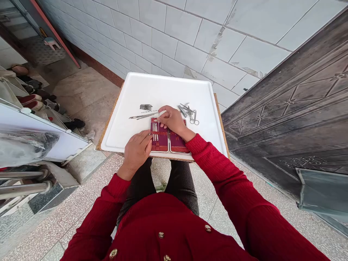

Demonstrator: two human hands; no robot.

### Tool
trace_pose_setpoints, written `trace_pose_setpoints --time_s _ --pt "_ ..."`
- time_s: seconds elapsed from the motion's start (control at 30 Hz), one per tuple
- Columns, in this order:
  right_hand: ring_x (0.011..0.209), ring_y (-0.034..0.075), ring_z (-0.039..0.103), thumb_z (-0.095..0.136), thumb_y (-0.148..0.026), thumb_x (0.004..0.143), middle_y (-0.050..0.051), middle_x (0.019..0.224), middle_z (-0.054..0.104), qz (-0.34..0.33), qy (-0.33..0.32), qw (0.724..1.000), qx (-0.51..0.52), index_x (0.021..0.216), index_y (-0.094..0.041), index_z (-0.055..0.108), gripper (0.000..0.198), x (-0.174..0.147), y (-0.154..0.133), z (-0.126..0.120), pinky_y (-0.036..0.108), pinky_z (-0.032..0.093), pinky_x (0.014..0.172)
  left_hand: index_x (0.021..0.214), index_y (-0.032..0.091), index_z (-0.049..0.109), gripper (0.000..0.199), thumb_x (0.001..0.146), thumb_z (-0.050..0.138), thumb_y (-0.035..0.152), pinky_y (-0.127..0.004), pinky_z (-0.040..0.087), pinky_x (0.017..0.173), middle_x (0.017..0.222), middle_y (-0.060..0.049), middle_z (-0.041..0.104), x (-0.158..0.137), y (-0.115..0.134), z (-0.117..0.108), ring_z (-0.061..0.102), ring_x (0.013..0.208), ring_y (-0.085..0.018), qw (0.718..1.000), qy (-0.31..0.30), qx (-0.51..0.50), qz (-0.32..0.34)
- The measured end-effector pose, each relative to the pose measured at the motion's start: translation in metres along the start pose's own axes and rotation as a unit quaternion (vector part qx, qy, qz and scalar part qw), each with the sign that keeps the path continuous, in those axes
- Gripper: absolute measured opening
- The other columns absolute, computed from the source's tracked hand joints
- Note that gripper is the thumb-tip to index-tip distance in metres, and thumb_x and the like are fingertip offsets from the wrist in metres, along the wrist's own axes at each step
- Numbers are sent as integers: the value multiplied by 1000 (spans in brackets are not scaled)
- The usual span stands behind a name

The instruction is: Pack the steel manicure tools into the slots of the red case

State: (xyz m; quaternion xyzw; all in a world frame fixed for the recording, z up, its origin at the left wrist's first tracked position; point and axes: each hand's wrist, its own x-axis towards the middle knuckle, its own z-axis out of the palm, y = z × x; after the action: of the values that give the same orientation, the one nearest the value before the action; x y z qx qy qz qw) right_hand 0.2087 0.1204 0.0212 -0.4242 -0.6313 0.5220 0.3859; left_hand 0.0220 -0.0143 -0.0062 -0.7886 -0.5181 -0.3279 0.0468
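An open manicure case [160, 146] with a purple-red lining lies near the front edge of the white tabletop. Several slim metal tools [155, 132] stand side by side in the loops of its left half. My left hand [138, 148] grips the case's left edge, thumb and fingers drawn together. Over the upper part of that half, my right hand [172, 120] pinches a thin metal manicure tool [158, 115] between thumb and forefinger; its lower end meets the row of loops. The right half is partly hidden under my right wrist.
Behind the case lie long thin metal tools [144, 115] and a small stack of dark metal pieces [146, 107]. Scissors and clippers [189, 113] are heaped at the right. A tiled wall [163, 36] stands beyond the white tabletop [119, 134], a dark door [285, 108] to the right.
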Motion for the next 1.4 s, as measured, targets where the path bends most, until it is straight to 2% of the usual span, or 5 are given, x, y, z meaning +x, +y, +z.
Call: trace_pose_setpoints --time_s 0.2,0.37,0.6,0.73,1.4 --pt "50 12 62 80 -25 81 -4 61 69 -4 0 1000 -22 94 -20 68 18 2 6 0 21 50 47 118 21 74 26 105 51 20 -47 60 104 132 -12 77 0 0 0 72 124 -27 1000 4 6 2" --pt "52 11 62 75 -27 86 -3 65 70 -11 29 997 -76 89 -19 74 9 2 5 -3 23 52 56 118 19 73 26 105 52 19 -46 60 104 132 -13 77 0 0 0 73 123 -27 1000 11 12 11" --pt "70 16 68 70 -21 87 2 77 77 -48 51 983 -168 84 -17 79 11 4 5 -3 27 51 68 117 18 74 25 105 52 18 -45 60 103 131 -13 77 0 0 0 73 122 -27 1000 20 10 19" --pt "73 17 69 67 -18 88 2 80 78 -50 45 977 -204 80 -18 79 14 3 2 -3 28 52 72 117 19 74 25 106 51 19 -45 60 104 132 -13 77 1 0 0 73 123 -27 1000 7 11 10" --pt "71 16 68 70 -14 87 0 78 79 -44 -4 953 -299 78 -19 81 16 -7 -12 4 27 45 66 117 17 73 25 105 52 18 -47 60 103 131 -14 77 0 0 2 73 123 -28 1000 18 13 17"
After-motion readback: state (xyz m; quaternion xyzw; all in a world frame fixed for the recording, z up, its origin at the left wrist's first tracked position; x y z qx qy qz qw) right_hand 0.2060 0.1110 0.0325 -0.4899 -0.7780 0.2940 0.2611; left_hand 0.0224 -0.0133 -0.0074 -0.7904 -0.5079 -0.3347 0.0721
